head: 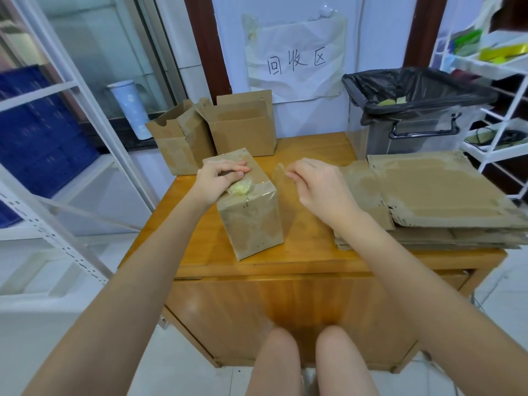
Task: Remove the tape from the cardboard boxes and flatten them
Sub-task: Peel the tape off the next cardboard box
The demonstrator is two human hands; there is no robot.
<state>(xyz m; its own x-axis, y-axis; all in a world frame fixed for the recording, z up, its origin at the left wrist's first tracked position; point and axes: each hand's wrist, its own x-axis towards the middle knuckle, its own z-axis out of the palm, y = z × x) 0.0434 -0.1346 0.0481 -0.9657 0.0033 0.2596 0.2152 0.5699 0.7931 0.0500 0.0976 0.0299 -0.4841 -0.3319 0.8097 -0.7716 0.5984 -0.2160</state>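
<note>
Peeling tape off a sealed box on the wooden table point(300, 247).

Our left hand point(220, 178) rests curled on top of the cardboard box point(251, 215) near the table's middle, a crumpled tape wad point(239, 187) under it; our right hand point(317, 184) pinches a clear tape strip point(281, 174) (just beside the box). Flattened cardboard point(440, 195) lies stacked right, open boxes point(217, 130) behind.
</note>
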